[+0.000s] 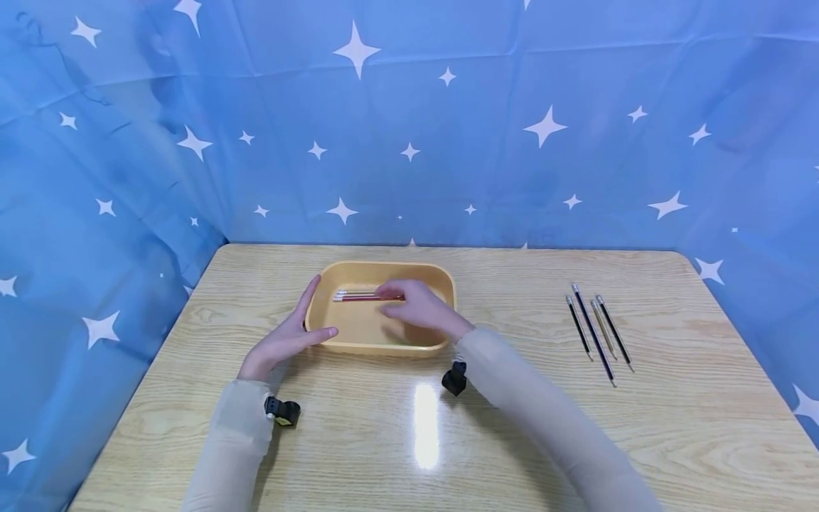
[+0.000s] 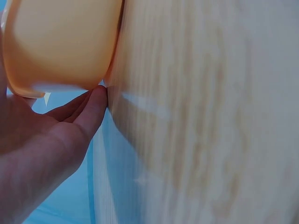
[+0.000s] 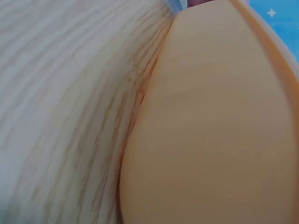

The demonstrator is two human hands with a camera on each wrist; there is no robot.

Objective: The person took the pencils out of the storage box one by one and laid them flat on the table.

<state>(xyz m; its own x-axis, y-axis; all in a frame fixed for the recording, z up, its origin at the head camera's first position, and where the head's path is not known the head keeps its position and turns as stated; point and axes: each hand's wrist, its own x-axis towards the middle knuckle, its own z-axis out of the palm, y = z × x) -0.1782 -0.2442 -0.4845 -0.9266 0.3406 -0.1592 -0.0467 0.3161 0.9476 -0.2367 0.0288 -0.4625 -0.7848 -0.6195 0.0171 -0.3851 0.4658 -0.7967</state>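
A shallow orange-yellow tray [image 1: 377, 349] sits on the table. My left hand [image 1: 291, 338] holds its left front corner, thumb over the rim and fingers spread along the outer wall. In the left wrist view the fingertips [image 2: 99, 95] reach low on the tray's wall, by the tabletop. Inside the tray, a few pencils [image 1: 358, 298], some reddish, lie side by side with pale ends leftward. Above their right ends hovers my right hand [image 1: 419, 304], thumb and fingers parted around them. In the right wrist view, the tray's outer wall [image 3: 210, 116] hides most of this hand.
Several dark and tan pencils [image 1: 591, 334] lie loosely together on the right of the wooden table [image 1: 512, 441]. A blue curtain with white stars [image 1: 480, 171] hangs behind the table's back edge and along the sides. Each wrist carries a small black camera [image 1: 281, 411].
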